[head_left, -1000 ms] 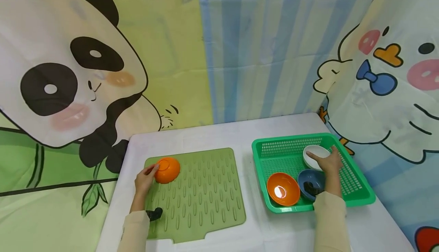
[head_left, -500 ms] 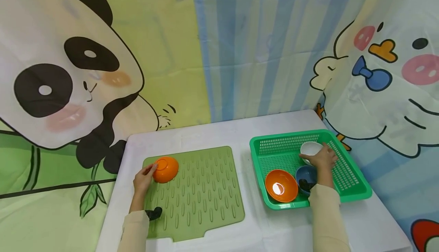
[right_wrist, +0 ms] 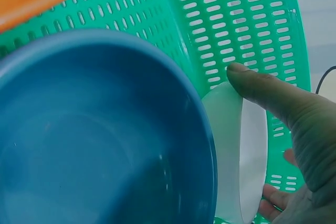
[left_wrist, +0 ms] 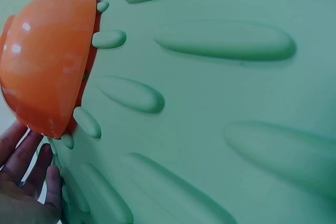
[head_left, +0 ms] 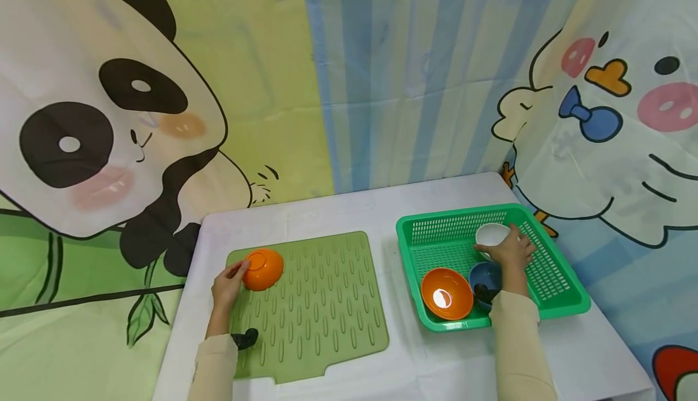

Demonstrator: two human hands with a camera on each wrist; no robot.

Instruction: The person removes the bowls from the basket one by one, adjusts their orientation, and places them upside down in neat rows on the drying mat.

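An orange bowl [head_left: 263,269] lies upside down on the green ridged mat [head_left: 327,352], near its far left corner. The fingers of my left hand [head_left: 226,286] reach its left edge; in the left wrist view the fingers [left_wrist: 21,158] are fairly straight and touch close to the rim. Over the green basket [head_left: 431,222], my right hand [head_left: 515,249] grips a white bowl [head_left: 489,235]. The thumb [right_wrist: 262,87] lies at one side of that bowl's rim, and fingertips show at the other side. A blue bowl [right_wrist: 94,145] stands right beside it in the basket.
A second orange bowl [head_left: 447,294] sits open side up at the basket's near left. The basket stands on the right of a white-covered table [head_left: 403,364]. Printed curtains [head_left: 382,86] hang behind the table. Black wrist cameras overlap the mat and blue bowl.
My right hand has closed in around the white bowl, its thumb drawn to the near side; the bowl looks more tilted. My left hand stays at the orange bowl. The head view has shifted slightly.
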